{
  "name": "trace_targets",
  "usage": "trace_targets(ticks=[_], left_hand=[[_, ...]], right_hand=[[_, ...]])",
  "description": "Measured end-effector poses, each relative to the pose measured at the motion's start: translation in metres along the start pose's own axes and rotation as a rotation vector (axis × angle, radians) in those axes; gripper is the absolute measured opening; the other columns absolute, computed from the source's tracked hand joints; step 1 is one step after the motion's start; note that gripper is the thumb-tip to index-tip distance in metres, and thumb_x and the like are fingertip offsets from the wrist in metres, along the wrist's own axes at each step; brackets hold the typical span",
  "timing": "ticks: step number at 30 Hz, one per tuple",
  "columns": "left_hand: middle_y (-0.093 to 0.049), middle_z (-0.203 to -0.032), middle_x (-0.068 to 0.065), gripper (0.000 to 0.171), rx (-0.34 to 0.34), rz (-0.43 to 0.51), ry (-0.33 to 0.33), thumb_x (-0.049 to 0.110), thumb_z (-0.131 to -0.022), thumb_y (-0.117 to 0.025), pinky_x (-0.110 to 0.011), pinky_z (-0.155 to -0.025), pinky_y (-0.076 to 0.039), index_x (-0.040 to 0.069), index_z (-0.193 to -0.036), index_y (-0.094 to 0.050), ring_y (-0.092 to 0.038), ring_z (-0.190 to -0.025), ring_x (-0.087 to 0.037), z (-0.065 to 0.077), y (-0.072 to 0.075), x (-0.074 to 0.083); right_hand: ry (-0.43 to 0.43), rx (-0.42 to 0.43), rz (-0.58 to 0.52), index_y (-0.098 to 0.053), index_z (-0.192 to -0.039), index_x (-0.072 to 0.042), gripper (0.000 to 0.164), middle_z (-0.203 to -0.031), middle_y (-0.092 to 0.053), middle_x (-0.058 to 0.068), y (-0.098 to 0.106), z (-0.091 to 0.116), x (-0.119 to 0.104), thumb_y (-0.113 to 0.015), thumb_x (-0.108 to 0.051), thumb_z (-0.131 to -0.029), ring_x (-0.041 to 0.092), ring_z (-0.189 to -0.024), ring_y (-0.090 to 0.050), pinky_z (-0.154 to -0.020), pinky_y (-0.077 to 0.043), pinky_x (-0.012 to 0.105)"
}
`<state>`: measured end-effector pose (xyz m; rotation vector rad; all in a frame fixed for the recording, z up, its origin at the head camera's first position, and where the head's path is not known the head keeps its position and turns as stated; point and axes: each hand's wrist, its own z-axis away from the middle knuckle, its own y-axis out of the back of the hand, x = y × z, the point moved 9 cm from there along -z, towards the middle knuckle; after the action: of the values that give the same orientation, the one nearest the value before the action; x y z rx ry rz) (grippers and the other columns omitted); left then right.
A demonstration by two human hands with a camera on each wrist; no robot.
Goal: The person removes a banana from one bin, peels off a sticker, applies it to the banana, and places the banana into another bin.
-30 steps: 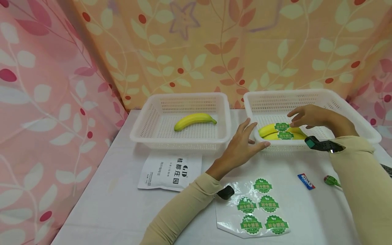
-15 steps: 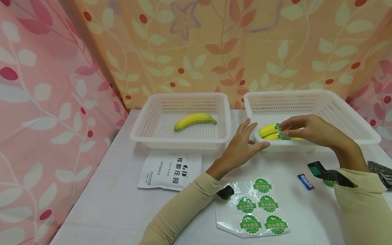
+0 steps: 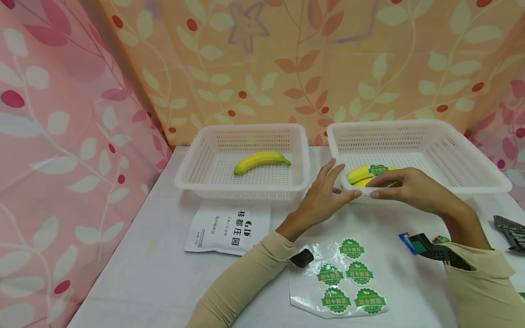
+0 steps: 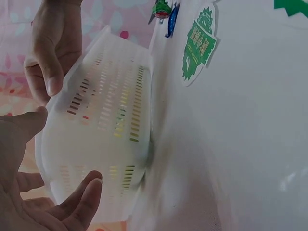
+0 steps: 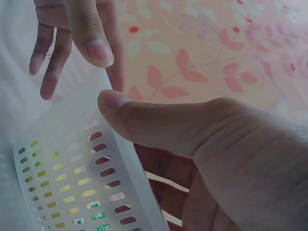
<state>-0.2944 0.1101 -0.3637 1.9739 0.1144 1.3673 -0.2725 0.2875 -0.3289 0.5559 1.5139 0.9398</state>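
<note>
In the head view, two yellow bananas point(image 3: 361, 174) lie inside the white plastic basket point(image 3: 486, 182) on the right. A round green sticker shows on one; the other is largely covered by my right hand point(image 3: 424, 191). That hand holds the basket's front rim, its thumb outside and its fingers inside, as the right wrist view confirms. At the front left corner of the same basket, my left hand point(image 3: 316, 202) has its fingers spread and its thumb tip at the rim. The left wrist view shows those fingers point(image 4: 84, 207) extended beside the perforated wall point(image 4: 96, 149).
A second white basket point(image 3: 242, 187) with one plain banana point(image 3: 262, 159) stands on the left. Before it lies a white printed pouch point(image 3: 229, 230). Nearer are a sheet of green stickers point(image 3: 303, 289), a small blue packet point(image 3: 406, 241) and a dark object point(image 3: 510, 232) at the right.
My right hand has come down from over the bananas to the basket's front rim, its forearm lowering toward me. My left hand and the baskets show hardly any movement.
</note>
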Motion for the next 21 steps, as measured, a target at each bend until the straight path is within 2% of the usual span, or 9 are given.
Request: trace_targets(ticks=[6, 9, 11, 14, 17, 19, 21], left_hand=[[-0.015, -0.178, 0.003, 0.078, -0.005, 0.032, -0.049, 0.047, -0.103, -0.069, -0.019, -0.091, -0.056, 0.017, -0.166, -0.035, -0.069, -0.120, -0.014, 0.011, 0.001, 0.003], [-0.023, -0.176, 0.000, 0.071, -0.016, 0.051, -0.115, 0.040, -0.104, -0.069, -0.018, -0.091, -0.056, 0.014, -0.164, -0.039, -0.068, -0.122, -0.014, 0.026, 0.008, 0.007], [-0.031, -0.172, -0.002, 0.066, -0.010, 0.058, -0.187, 0.034, -0.104, -0.070, -0.017, -0.092, -0.056, 0.012, -0.161, -0.043, -0.070, -0.121, -0.016, 0.039, 0.018, 0.012], [-0.046, -0.161, -0.007, 0.057, 0.046, 0.049, -0.310, 0.023, -0.104, -0.072, -0.018, -0.092, -0.057, 0.007, -0.154, -0.051, -0.072, -0.118, -0.020, 0.060, 0.042, 0.016], [-0.057, -0.148, -0.011, 0.048, 0.150, 0.029, -0.404, 0.014, -0.102, -0.073, -0.020, -0.091, -0.058, 0.003, -0.147, -0.057, -0.073, -0.115, -0.024, 0.082, 0.073, 0.012], [-0.061, -0.141, -0.012, 0.044, 0.231, 0.014, -0.428, 0.010, -0.101, -0.074, -0.024, -0.090, -0.060, 0.002, -0.142, -0.061, -0.073, -0.113, -0.026, 0.095, 0.095, 0.003], [-0.064, -0.137, -0.013, 0.040, 0.312, -0.003, -0.425, 0.007, -0.099, -0.075, -0.030, -0.089, -0.062, 0.002, -0.138, -0.064, -0.073, -0.111, -0.029, 0.108, 0.118, -0.008]], right_hand=[[-0.002, 0.010, -0.007, -0.080, -0.120, -0.014, 0.038, -0.126, -0.074, 0.012, -0.001, 0.000, 0.002, -0.079, -0.043, -0.095, 0.033, -0.114, -0.064, -0.085, -0.052, 0.037], [0.000, 0.004, -0.014, -0.080, -0.121, -0.012, 0.039, -0.125, -0.074, 0.014, -0.002, -0.002, 0.002, -0.079, -0.041, -0.095, 0.033, -0.112, -0.063, -0.083, -0.051, 0.036], [-0.007, 0.003, -0.014, -0.080, -0.122, -0.012, 0.040, -0.124, -0.073, 0.014, -0.002, -0.002, 0.002, -0.079, -0.041, -0.095, 0.032, -0.110, -0.062, -0.082, -0.050, 0.034], [-0.021, 0.000, -0.013, -0.080, -0.121, -0.012, 0.040, -0.122, -0.073, 0.013, -0.002, -0.002, 0.002, -0.080, -0.042, -0.095, 0.031, -0.108, -0.060, -0.079, -0.048, 0.031], [-0.035, -0.001, -0.003, -0.080, -0.121, -0.014, 0.042, -0.119, -0.073, 0.011, -0.002, -0.002, 0.003, -0.080, -0.045, -0.094, 0.030, -0.108, -0.059, -0.078, -0.047, 0.030], [-0.041, -0.003, 0.002, -0.080, -0.121, -0.015, 0.043, -0.118, -0.074, 0.010, -0.002, -0.002, 0.004, -0.080, -0.047, -0.094, 0.030, -0.108, -0.059, -0.079, -0.047, 0.031], [-0.046, -0.003, 0.006, -0.080, -0.122, -0.015, 0.045, -0.119, -0.074, 0.010, -0.002, -0.002, 0.004, -0.080, -0.049, -0.093, 0.031, -0.109, -0.059, -0.080, -0.047, 0.032]])
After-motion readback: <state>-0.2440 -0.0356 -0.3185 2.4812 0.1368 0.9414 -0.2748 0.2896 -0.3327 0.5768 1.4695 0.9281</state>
